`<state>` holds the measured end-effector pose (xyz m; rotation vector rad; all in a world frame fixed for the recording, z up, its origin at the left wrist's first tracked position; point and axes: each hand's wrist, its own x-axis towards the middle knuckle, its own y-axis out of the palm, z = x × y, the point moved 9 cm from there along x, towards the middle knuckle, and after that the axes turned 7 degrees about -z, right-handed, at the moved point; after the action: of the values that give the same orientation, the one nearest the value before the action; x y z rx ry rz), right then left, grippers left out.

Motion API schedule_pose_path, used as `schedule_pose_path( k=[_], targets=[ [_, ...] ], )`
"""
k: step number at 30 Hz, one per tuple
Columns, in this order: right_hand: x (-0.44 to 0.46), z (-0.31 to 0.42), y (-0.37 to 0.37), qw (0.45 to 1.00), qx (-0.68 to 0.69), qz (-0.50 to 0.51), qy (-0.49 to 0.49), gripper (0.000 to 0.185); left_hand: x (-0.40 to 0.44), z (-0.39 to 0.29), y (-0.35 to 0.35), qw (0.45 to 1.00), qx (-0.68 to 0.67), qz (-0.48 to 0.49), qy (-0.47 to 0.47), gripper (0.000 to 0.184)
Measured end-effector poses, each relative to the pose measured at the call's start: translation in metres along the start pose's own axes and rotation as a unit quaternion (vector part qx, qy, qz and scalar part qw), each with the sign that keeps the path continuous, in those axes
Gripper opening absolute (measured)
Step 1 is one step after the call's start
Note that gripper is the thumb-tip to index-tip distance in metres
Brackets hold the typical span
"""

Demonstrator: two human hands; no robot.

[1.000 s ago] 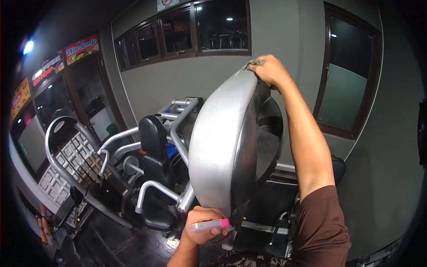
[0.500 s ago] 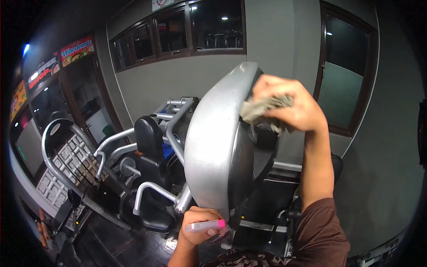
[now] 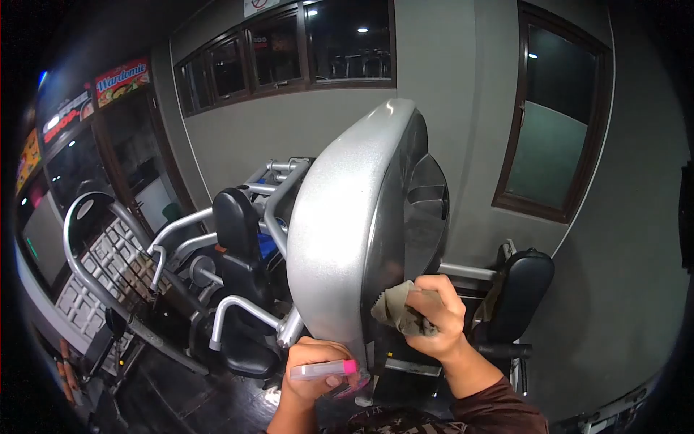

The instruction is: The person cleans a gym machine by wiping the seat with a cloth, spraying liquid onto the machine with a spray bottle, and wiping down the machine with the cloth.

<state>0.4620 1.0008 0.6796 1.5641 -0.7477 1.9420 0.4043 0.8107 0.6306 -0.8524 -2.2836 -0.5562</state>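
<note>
A tall gym machine with a curved silver cover (image 3: 336, 195) and a dark side panel (image 3: 390, 239) stands directly before me. My right hand (image 3: 441, 322) is closed round a crumpled grey-green cloth (image 3: 395, 307), which is at the lower part of the dark side; whether it presses on the panel is hard to tell. Low at the foot of the cover, my left hand (image 3: 312, 369) grips what looks like a small spray bottle (image 3: 322, 370) with a translucent head and pink tip. Its lower part is mostly hidden by the hand.
Left of the cover are a black padded seat (image 3: 249, 354), its backrest (image 3: 235, 224) and a bent silver handle (image 3: 249, 307). Another black pad (image 3: 524, 289) stands at the right. Behind are a grey wall, windows (image 3: 350, 43) and a door (image 3: 553, 123).
My right hand has come down with the cloth from the upper edge of the cover to its lower side. My left hand stays near the base, and the view has shifted slightly.
</note>
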Motion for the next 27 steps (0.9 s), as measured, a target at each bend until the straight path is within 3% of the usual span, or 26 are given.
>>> schedule_pose_path(
  k=[5,10,14,18,20,24,27],
  targets=[
    [0.043,-0.001,-0.001,0.999,-0.026,-0.027,-0.013,0.061,-0.001,0.001,0.001,1.000,0.010,-0.013,-0.025,0.049],
    [0.114,-0.033,0.011,0.997,-0.004,-0.074,0.035,0.049,-0.002,0.002,0.001,1.000,0.008,-0.014,-0.023,0.049],
    [0.102,-0.024,0.006,0.996,-0.016,-0.074,0.049,0.047,-0.003,0.001,0.002,0.999,0.018,-0.024,-0.023,0.052],
    [0.037,0.004,0.000,0.999,-0.015,-0.017,0.036,0.054,-0.001,-0.001,0.006,0.999,0.018,-0.028,-0.015,0.051],
    [0.002,0.015,0.004,0.996,-0.018,0.061,0.067,0.060,-0.001,-0.001,0.007,0.999,0.015,-0.037,-0.012,0.051],
    [-0.001,0.015,0.007,0.997,-0.042,0.048,0.051,0.062,-0.006,0.001,0.003,0.999,0.019,-0.040,-0.020,0.051],
    [0.041,0.005,0.000,0.997,-0.037,-0.059,0.044,0.054,-0.005,0.004,0.006,0.998,0.016,-0.057,-0.026,0.051]
  ],
)
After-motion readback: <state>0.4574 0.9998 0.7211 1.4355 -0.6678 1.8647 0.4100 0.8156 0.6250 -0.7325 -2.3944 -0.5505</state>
